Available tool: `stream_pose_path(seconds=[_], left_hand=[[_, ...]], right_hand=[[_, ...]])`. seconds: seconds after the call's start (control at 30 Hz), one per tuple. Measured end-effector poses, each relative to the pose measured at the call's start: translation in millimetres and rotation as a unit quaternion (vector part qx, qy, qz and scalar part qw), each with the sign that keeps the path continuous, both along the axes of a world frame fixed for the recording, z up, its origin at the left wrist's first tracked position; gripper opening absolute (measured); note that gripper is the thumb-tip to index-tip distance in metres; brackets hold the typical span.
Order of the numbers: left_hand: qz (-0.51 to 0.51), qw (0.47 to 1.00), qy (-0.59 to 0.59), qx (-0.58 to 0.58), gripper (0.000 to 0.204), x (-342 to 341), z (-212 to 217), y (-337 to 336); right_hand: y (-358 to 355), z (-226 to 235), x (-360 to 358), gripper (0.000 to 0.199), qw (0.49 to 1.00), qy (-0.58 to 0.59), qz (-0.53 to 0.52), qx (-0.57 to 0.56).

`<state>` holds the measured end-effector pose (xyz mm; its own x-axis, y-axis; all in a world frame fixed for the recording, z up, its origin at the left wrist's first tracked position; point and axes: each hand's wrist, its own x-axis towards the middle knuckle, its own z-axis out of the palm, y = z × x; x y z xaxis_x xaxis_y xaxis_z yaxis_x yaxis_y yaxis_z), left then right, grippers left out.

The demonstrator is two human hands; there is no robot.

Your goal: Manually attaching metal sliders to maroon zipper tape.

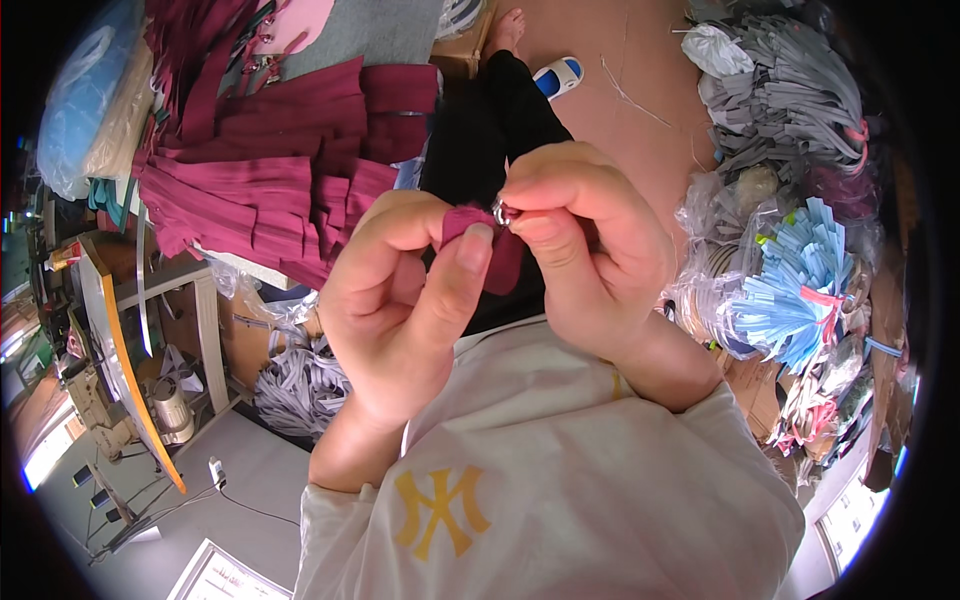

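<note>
Both hands are raised in front of my body, close together. Between the thumb and forefinger of my left hand [395,290] is pinched a maroon fabric strip [503,270], its lower part hanging behind the fingers. My right hand [595,245] is closed in a pinch on a small silver metal fitting [502,212], ring-like in shape, at the strip's end. The fingertips hide part of the fitting, so its exact kind does not show. A bit of maroon also peeks out by the right fingertips.
Maroon fabric strips [250,190] lie heaped on the work table at the left. Bundles of grey strips [800,95] and light blue strips [795,285] are stacked at the right. A slipper [558,77] rests on the floor ahead. Machinery [172,410] stands far left, near grey strips [300,390].
</note>
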<state>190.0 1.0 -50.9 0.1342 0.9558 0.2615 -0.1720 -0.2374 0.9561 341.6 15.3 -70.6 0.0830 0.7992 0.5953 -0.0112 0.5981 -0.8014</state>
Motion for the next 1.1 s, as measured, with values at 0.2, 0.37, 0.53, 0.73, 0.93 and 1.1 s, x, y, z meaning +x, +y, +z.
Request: stream_pose_path(seconds=[0.2,0.37,0.53,0.73,0.93,1.1], left_hand=[[-0.006,1.000,-0.005,-0.030,0.012,-1.1,6.0,1.1],[0.000,1.000,0.014,-0.007,0.013,-3.7,5.1,3.5],[0.000,1.000,0.022,-0.002,0.015,-5.4,5.5,3.6],[-0.004,1.000,0.008,-0.019,0.014,-5.2,9.4,1.7],[-0.006,0.998,0.007,-0.065,0.013,-6.7,16.7,0.4],[-0.010,0.998,0.034,-0.050,0.013,-11.4,13.9,5.0]], right_hand=[[-0.8,-1.8,-2.4,0.013,1.000,0.008,0.003,-0.018],[-0.8,-2.0,-2.8,0.013,1.000,0.004,0.009,-0.022],[-0.6,-1.9,-2.6,0.013,0.999,-0.007,0.012,-0.036],[-0.7,-1.0,-3.1,0.012,0.999,0.000,0.011,-0.040],[0.5,-1.4,-4.7,0.013,1.000,0.000,0.012,-0.027],[2.3,-0.5,-5.2,0.016,0.999,-0.026,0.012,-0.015]])
